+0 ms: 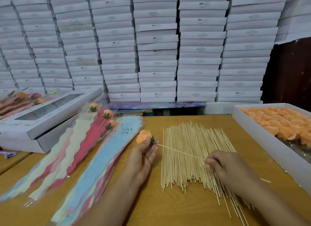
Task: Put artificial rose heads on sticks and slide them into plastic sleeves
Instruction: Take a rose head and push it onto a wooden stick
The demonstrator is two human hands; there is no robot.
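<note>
Fingers and thumb of the left hand curl round an orange rose head, holding it at its green base with the petals pointing away from the person. A thin wooden stick meets that green base; from there it runs across to the right hand, whose thumb and curled fingers pinch it partway along its length. The stick's far end shows again just beyond the right wrist, lying over the wooden table.

Beneath and between the two hands a loose pile of bare sticks is spread on the table, fanning toward the person under the right forearm. Beside the right hand, further right, stands a shallow white tray packed with more orange rose heads. Left of the left hand lie overlapping plastic sleeves in blue, pink, red and cream, the topmost blue one printed "LOVE YOU". Beyond them, further from the left hand, three finished roses on sticks rest in sleeves. A white windowed box sits further left still. Behind the table, past both hands, rise stacks of flat white boxes.
</note>
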